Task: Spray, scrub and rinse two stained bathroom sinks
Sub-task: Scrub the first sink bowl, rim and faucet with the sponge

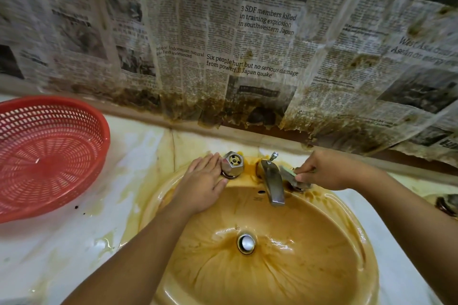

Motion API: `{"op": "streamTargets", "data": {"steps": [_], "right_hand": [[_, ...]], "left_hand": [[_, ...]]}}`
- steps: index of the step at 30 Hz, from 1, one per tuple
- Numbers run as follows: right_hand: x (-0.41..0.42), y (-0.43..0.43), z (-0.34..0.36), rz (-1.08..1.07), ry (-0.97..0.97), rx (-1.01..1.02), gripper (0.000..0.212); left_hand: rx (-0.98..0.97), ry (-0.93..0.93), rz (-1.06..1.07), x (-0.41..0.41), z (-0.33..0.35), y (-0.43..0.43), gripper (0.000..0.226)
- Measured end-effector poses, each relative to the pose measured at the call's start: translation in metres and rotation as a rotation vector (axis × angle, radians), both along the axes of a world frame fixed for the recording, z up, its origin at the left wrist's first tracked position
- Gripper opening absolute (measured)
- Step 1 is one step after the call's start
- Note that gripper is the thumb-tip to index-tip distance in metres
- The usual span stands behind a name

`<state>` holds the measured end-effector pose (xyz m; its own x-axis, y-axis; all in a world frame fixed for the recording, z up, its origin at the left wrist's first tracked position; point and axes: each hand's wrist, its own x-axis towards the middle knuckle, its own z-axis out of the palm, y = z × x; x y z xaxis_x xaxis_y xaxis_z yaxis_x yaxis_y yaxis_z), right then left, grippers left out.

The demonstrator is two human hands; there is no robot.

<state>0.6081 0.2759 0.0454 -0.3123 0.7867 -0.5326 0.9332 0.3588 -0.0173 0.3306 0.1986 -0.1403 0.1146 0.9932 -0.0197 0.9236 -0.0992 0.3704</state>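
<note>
A brown-stained oval sink [292,277] fills the lower middle of the view, with a metal drain plug [246,243] at its centre. My left hand [203,186] lies flat with straight fingers on the sink's back rim, touching the left tap handle [232,164]. My right hand [324,172] pinches a green scrub sponge [288,173] against the right tap handle, just right of the metal spout [272,184]. The right handle is mostly hidden under the sponge and fingers.
A red plastic basket [47,153] sits on the stained white counter [81,238] at the left. Stained newspaper [223,57] covers the wall behind the sink. Part of another tap fitting [447,204] shows at the right edge.
</note>
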Motion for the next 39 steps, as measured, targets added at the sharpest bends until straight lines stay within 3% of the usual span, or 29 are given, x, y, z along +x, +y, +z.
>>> {"op": "streamTargets", "data": {"steps": [4,7,12,17,23,27,33,39], "right_hand": [[0.0,-0.003,-0.037,-0.32,0.315,0.053,0.019],[-0.003,-0.003,-0.052,-0.41,0.453,0.057,0.019],[0.014,0.019,-0.04,-0.296,0.356,-0.136,0.02],[-0.013,0.039,-0.065,-0.17,0.297,0.024,0.022],[-0.004,0.062,-0.064,-0.015,0.168,-0.054,0.023],[-0.012,0.062,-0.064,0.1,0.1,0.044,0.028],[-0.007,0.043,-0.062,-0.012,0.072,0.059,0.029],[-0.012,-0.02,-0.063,-0.005,-0.105,0.163,0.018]], "left_hand": [[-0.003,0.013,-0.01,0.0,0.0,0.0,0.067],[-0.011,0.02,-0.01,-0.001,-0.001,0.001,0.077],[-0.027,0.049,0.02,0.005,0.0,0.003,0.079],[-0.041,0.088,0.025,0.006,0.001,0.003,0.068],[-0.05,0.113,0.0,0.004,0.002,0.005,0.073],[-0.053,0.113,0.005,0.005,0.004,0.006,0.069],[-0.052,0.092,-0.004,0.003,0.004,0.008,0.083],[-0.041,0.088,0.009,0.004,0.004,0.009,0.084]]}}
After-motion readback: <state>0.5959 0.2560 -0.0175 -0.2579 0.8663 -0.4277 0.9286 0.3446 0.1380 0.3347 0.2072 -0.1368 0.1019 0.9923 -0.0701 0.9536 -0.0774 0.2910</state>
